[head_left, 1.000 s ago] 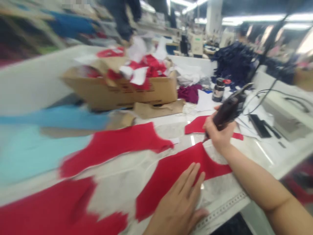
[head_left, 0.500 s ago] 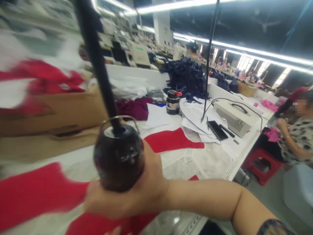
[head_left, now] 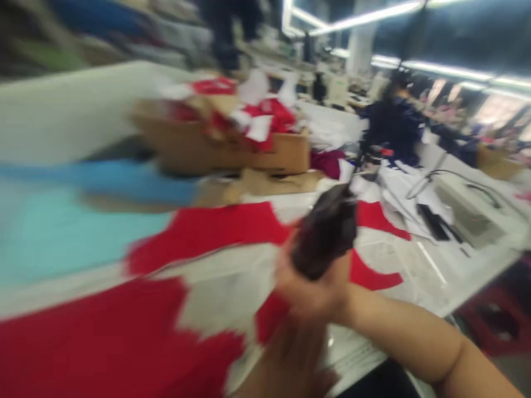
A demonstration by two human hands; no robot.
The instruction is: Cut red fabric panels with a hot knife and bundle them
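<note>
The right hand [head_left: 311, 296] is wrapped tight around a dark tool [head_left: 326, 237], fingers curled about its lower end. The tool's body slants up and away from the wrist, above the middle of the desk [head_left: 215, 287]. Motion blur hides the tool's tip, so whether it touches the cloth cannot be told. The left hand [head_left: 286, 359] sits low at the near edge, just below the right wrist, over a red cloth piece [head_left: 265, 326]. It is too smeared to tell whether its fingers are spread or pressed together. A second red piece [head_left: 207, 232] lies farther back to the left of the tool, and a large red piece [head_left: 103, 342] fills the near left corner. Pale lining shows between them. A light blue cloth [head_left: 62, 237] lies along the left side of the desk. Behind the red pieces stands a cardboard box [head_left: 282, 155] heaped with red and white scraps. To the right rests a grey case [head_left: 468, 213] with a handle on top, and beyond it is a dark blue heap of cloth [head_left: 394, 130].
</note>
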